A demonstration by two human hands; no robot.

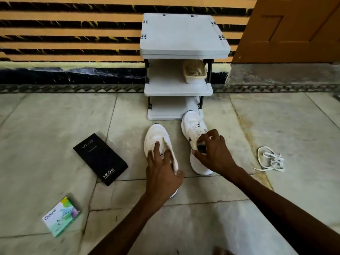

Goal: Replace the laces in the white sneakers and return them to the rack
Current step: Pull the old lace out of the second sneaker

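Two white sneakers stand side by side on the tiled floor in front of a small grey shoe rack (178, 90). The left sneaker (156, 134) has no lace and its tongue is pulled up; my left hand (162, 171) grips that tongue and the shoe's opening. The right sneaker (193, 128) is laced, with its toe against the rack's bottom shelf. My right hand (213, 153) holds it at the collar, fingers curled over the opening. A loose white lace (271, 160) lies in a heap on the floor to the right.
A black phone box (100, 159) lies on the floor left of the sneakers, and a small green and white carton (61, 217) nearer me. A shoe brush (195, 73) sits on the rack's middle shelf. A wooden door (294, 28) stands at the back right.
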